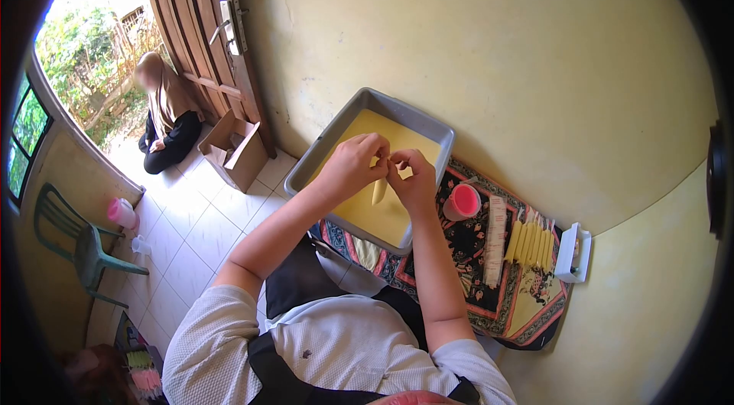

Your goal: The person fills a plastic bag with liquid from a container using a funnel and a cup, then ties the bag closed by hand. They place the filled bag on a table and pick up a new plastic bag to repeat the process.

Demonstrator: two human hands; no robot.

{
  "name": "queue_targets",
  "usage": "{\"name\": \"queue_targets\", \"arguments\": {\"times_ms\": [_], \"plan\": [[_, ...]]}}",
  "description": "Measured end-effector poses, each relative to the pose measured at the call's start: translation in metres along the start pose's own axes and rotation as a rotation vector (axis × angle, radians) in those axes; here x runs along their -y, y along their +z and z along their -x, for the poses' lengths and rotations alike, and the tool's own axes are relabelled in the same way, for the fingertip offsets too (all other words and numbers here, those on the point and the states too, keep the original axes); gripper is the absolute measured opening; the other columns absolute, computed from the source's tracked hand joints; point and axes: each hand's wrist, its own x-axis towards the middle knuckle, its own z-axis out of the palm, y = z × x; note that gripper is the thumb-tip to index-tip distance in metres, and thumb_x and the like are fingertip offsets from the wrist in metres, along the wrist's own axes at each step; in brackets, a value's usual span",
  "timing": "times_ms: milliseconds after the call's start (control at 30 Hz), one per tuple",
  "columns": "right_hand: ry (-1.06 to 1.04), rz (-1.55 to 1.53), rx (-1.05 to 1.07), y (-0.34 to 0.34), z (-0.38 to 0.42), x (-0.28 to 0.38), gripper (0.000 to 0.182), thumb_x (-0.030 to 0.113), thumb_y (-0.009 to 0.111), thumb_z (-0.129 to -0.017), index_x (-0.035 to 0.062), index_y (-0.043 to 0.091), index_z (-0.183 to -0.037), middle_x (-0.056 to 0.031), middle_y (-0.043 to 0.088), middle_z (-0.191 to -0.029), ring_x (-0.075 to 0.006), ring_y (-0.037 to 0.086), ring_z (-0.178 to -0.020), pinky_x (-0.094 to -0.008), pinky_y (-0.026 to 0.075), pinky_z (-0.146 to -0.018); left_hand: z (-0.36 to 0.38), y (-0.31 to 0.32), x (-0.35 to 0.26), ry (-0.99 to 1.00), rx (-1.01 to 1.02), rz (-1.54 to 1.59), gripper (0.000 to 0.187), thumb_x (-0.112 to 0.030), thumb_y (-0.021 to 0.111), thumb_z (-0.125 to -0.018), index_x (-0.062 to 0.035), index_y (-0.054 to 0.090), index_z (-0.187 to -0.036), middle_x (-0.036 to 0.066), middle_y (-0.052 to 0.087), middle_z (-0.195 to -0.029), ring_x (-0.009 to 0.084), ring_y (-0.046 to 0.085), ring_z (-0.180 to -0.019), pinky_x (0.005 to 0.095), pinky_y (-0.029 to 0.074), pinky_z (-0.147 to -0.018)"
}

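Note:
Over a grey basin (447, 133) of yellow liquid (359, 215), my left hand (356, 162) and my right hand (415, 182) meet, fingers closed in a pinch. Both grip the top end of a slim plastic tube bag (379, 191) filled with yellow, which hangs down above the liquid. The fingers partly hide the bag's upper end. Right of the basin stands a clear cup with a pink-red top (462, 202). Beyond it lie a long pale printed strip (495, 240) and a row of several filled yellow tube bags (530, 244).
A patterned cloth (459, 252) covers the low table, with a white holder (573, 253) at its right end. At left are a cardboard box (233, 149), a seated person (172, 126) by the open door (202, 30), a green chair (84, 244) and a pink container (122, 212).

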Motion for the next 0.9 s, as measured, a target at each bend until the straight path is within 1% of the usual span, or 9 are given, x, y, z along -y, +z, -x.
{"name": "queue_targets", "arguments": {"times_ms": [67,167,267,467,567,667,767,867,900], "plan": [[-0.046,0.078,-0.030,-0.001,0.000,0.007,0.016,0.006,0.085,-0.086,0.0071,0.073,-0.096,-0.0085,0.074,-0.089,-0.0256,0.070,-0.080,-0.0366,0.058,-0.073,-0.001,0.000,0.001,-0.005,-0.003,0.035,0.024,-0.006,0.082,-0.085,-0.0022,0.064,-0.102,0.012,0.075,-0.093,0.0314,0.077,-0.089,0.0389,0.063,-0.081],[-0.124,0.136,-0.074,0.002,0.000,0.007,0.016,0.006,0.084,-0.085,0.0061,0.072,-0.095,-0.0095,0.073,-0.088,-0.0290,0.071,-0.080,-0.0376,0.059,-0.073,-0.001,-0.004,-0.001,-0.037,0.036,0.067,0.023,-0.007,0.082,-0.089,-0.0011,0.065,-0.103,0.013,0.078,-0.096,0.0291,0.080,-0.091,0.0378,0.064,-0.082],[-0.166,0.154,-0.117,0.003,0.002,0.003,0.016,0.004,0.083,-0.084,0.0050,0.070,-0.094,-0.0101,0.073,-0.089,-0.0302,0.070,-0.079,-0.0380,0.059,-0.072,-0.003,-0.017,-0.013,-0.082,0.107,0.138,0.022,-0.008,0.080,-0.094,0.0003,0.065,-0.107,0.013,0.080,-0.098,0.0252,0.081,-0.092,0.0358,0.065,-0.082],[-0.128,0.042,-0.080,0.000,0.002,0.009,0.013,0.000,0.078,-0.084,0.0045,0.068,-0.093,-0.0115,0.072,-0.089,-0.0303,0.070,-0.079,-0.0388,0.057,-0.071,-0.004,-0.015,0.008,-0.310,0.196,0.474,0.018,-0.008,0.074,-0.105,0.0026,0.065,-0.116,0.010,0.079,-0.103,0.0150,0.078,-0.101,0.0310,0.062,-0.089],[-0.120,0.011,-0.044,-0.001,0.002,0.006,0.012,0.001,0.077,-0.085,0.0041,0.068,-0.093,-0.0117,0.072,-0.089,-0.0303,0.070,-0.080,-0.0383,0.057,-0.071,-0.008,-0.013,0.022,-0.436,0.269,0.570,0.020,-0.008,0.072,-0.108,0.0039,0.066,-0.123,0.009,0.078,-0.105,0.0126,0.076,-0.101,0.0298,0.061,-0.091],[-0.138,-0.016,-0.026,-0.002,0.001,0.006,0.012,0.001,0.076,-0.085,0.0040,0.068,-0.093,-0.0114,0.073,-0.090,-0.0300,0.070,-0.081,-0.0380,0.057,-0.072,-0.010,-0.012,0.029,-0.424,0.274,0.605,0.022,-0.008,0.074,-0.107,0.0046,0.069,-0.124,0.007,0.078,-0.103,0.0118,0.075,-0.097,0.0286,0.060,-0.089],[-0.127,-0.033,-0.035,-0.003,0.002,0.005,0.012,0.002,0.075,-0.086,0.0041,0.068,-0.094,-0.0111,0.073,-0.091,-0.0298,0.070,-0.082,-0.0377,0.056,-0.072,-0.010,-0.016,0.029,-0.356,0.355,0.479,0.020,-0.010,0.077,-0.106,0.0046,0.074,-0.119,0.005,0.078,-0.101,0.0113,0.074,-0.097,0.0280,0.059,-0.088],[-0.134,-0.024,-0.027,-0.003,0.002,0.003,0.012,0.002,0.076,-0.085,0.0044,0.068,-0.095,-0.0106,0.073,-0.090,-0.0295,0.070,-0.081,-0.0376,0.056,-0.071,-0.011,-0.019,0.024,-0.353,0.367,0.463,0.016,-0.011,0.080,-0.103,0.0021,0.079,-0.112,0.004,0.078,-0.096,0.0118,0.073,-0.092,0.0298,0.058,-0.084],[-0.132,-0.018,-0.024,-0.003,0.002,0.004,0.013,0.002,0.076,-0.085,0.0045,0.068,-0.094,-0.0104,0.073,-0.089,-0.0294,0.070,-0.081,-0.0375,0.056,-0.071,-0.013,-0.024,0.018,-0.286,0.376,0.376,0.016,-0.012,0.080,-0.102,0.0011,0.080,-0.111,0.006,0.078,-0.095,0.0140,0.073,-0.090,0.0312,0.058,-0.083]]}}
